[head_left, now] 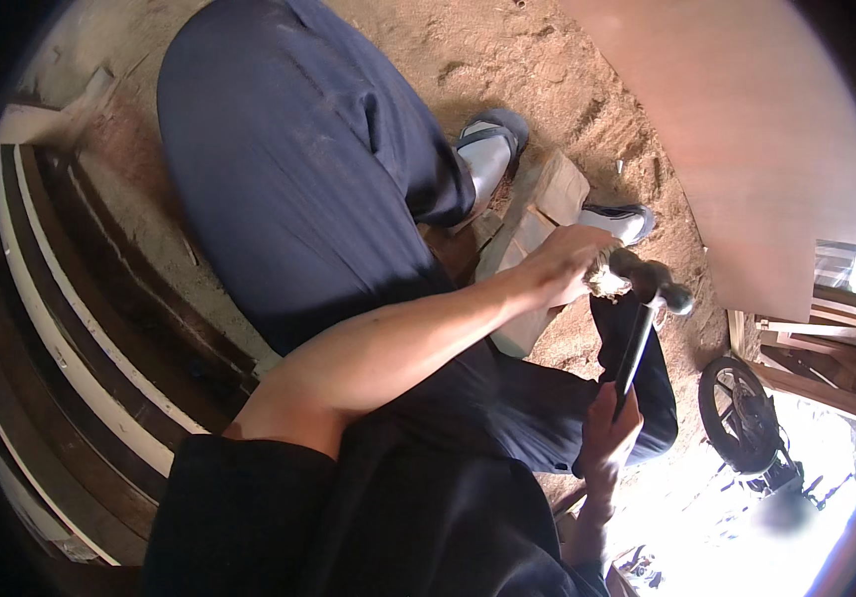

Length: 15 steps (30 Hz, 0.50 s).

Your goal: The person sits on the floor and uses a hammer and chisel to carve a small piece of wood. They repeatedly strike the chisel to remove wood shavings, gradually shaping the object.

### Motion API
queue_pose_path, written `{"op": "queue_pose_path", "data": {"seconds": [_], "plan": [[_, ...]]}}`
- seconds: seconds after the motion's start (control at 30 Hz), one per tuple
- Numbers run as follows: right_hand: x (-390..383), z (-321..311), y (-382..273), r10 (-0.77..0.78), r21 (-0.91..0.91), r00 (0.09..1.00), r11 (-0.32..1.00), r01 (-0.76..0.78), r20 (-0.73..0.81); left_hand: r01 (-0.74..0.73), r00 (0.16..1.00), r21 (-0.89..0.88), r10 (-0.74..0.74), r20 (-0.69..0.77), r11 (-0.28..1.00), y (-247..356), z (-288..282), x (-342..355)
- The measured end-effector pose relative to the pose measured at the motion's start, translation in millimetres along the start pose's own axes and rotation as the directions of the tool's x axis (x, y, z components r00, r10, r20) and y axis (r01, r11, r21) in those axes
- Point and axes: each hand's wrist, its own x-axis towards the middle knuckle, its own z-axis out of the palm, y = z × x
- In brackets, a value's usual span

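Note:
My left hand (572, 261) is closed round a wooden handle with a frayed, splintered end (607, 279); its lower part is hidden by the hand. Below and beside that hand lies a pale, thick block of wood (552, 194), close to my feet. My right hand (611, 430) grips the dark shaft of a hammer (635, 343). The hammer's rounded metal head is right beside the frayed end, and I cannot tell whether the two touch.
Long boards (80, 338) are stacked along the left. A large smooth wooden sheet (746, 129) stands at the upper right. Loose timber (826, 343) and a wheel (738, 413) of a parked two-wheeler are at the right. Sandy ground (587, 70) lies beyond my sandalled feet.

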Motion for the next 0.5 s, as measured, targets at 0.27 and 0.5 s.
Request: {"op": "queue_pose_path", "data": {"seconds": [0.27,0.5], "plan": [[-13,24,41,-0.337,0.031,0.893,0.932,0.362,-0.298,0.093,0.994,0.010,-0.093,-0.056,0.996,12,-11,-5],[-25,7,20,-0.195,0.154,0.931,0.955,0.251,-0.307,0.286,0.939,-0.299,-0.329,-0.103,0.910,30,9,-7]]}}
